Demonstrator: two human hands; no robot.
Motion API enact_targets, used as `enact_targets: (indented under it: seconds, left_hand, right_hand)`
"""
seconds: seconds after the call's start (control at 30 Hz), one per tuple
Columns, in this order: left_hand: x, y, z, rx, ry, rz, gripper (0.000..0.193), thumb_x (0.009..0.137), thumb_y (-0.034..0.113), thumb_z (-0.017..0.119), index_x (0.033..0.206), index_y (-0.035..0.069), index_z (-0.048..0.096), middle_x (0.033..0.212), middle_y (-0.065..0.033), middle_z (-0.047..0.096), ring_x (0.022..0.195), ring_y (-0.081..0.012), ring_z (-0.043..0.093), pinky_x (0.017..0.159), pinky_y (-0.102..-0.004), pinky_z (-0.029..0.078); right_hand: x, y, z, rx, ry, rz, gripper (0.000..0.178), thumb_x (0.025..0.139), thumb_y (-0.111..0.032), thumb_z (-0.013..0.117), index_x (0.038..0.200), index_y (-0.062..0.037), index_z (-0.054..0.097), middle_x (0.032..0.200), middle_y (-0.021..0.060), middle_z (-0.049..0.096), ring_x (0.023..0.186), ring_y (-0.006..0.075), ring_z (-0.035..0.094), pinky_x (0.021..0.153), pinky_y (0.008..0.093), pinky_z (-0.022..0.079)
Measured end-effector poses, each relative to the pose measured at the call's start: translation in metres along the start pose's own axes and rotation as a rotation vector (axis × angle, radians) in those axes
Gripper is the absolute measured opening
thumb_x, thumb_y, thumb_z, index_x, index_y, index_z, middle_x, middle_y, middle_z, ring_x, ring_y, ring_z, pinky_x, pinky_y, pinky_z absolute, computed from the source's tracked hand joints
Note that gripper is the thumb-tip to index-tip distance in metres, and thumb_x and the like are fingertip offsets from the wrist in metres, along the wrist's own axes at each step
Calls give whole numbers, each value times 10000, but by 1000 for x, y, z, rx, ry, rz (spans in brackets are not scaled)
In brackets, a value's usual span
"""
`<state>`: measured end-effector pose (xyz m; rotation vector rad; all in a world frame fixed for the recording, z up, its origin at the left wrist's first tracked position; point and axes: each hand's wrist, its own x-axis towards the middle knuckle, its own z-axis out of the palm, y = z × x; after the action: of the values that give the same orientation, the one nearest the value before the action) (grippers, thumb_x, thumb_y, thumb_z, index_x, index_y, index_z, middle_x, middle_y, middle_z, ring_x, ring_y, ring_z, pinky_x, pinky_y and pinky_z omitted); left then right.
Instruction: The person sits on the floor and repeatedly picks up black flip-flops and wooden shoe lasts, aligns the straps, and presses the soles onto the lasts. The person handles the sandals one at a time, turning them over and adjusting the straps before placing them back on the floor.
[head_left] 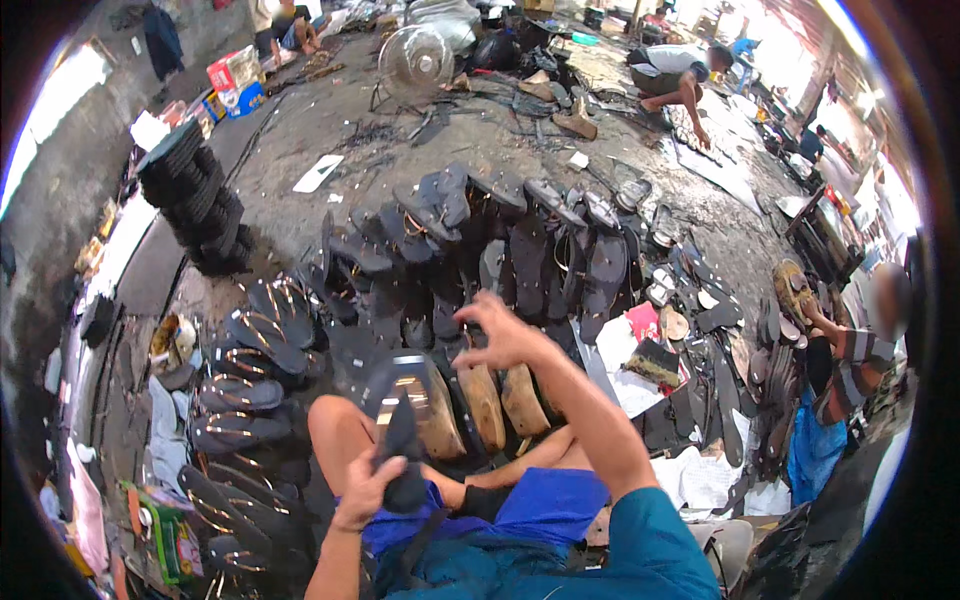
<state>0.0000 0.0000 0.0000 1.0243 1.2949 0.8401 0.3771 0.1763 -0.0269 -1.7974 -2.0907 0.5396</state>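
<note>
My left hand [374,484] grips a dark sandal [402,440] by one end, above my lap. The sandal stands tilted up, and a shiny brownish band shows near its far end. My right hand [497,335] is raised with its fingers spread and nothing in them. Below and beside it, between my legs, lie wooden shoe lasts [481,408]. Ahead of my right hand stand rows of black sandals [530,262], close together. More sandals with gold-coloured straps [243,395] lie in rows at my left.
A tall stack of black soles [196,205] stands at far left. A fan [415,62] is at the back. To the right lie papers [630,385] and loose sole pieces [715,318]. One person [682,85] crouches far right; another [850,370] sits at the right.
</note>
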Motion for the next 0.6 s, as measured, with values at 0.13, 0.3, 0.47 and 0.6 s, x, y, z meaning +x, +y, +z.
enact_targets:
  seconds: [0.13, 0.3, 0.47, 0.6]
  left_hand:
    - [7, -7, -73, 121, 466, 168, 265, 970, 174, 656, 1136, -32, 644, 981, -50, 670, 883, -135, 600, 815, -310, 502]
    - [-20, -63, -277, 308, 721, 1, 485, 961, 252, 694, 1330, -41, 581, 1209, -118, 667, 1054, -232, 638, 921, -355, 510]
    - [23, -53, -199, 968, 998, 423, 606, 977, 212, 660, 1477, -37, 424, 1515, -219, 454, 1411, -348, 425, 1185, -440, 313]
    - [52, -5, -42, 332, 427, 462, 466, 965, 83, 628, 1401, -32, 513, 1354, -180, 588, 1239, -278, 592, 1073, -401, 454]
  right_hand:
    - [40, 107, -44, -441, 264, 391, 543, 819, -267, 732, 1321, -86, 634, 1604, 283, 266, 1460, 492, 291, 1156, 542, 318]
    - [80, 190, -51, -500, 333, 492, 272, 877, -165, 637, 1116, -97, 746, 1617, 131, 329, 1478, 435, 285, 1171, 540, 291]
    - [66, 187, -65, -148, 970, 282, 242, 952, -97, 572, 1098, -103, 765, 1280, 196, 658, 1117, 382, 658, 976, 410, 523]
    - [14, 58, -28, 1015, 1016, 213, 470, 958, 7, 585, 1419, -38, 505, 1289, 92, 623, 989, 198, 672, 825, 328, 561]
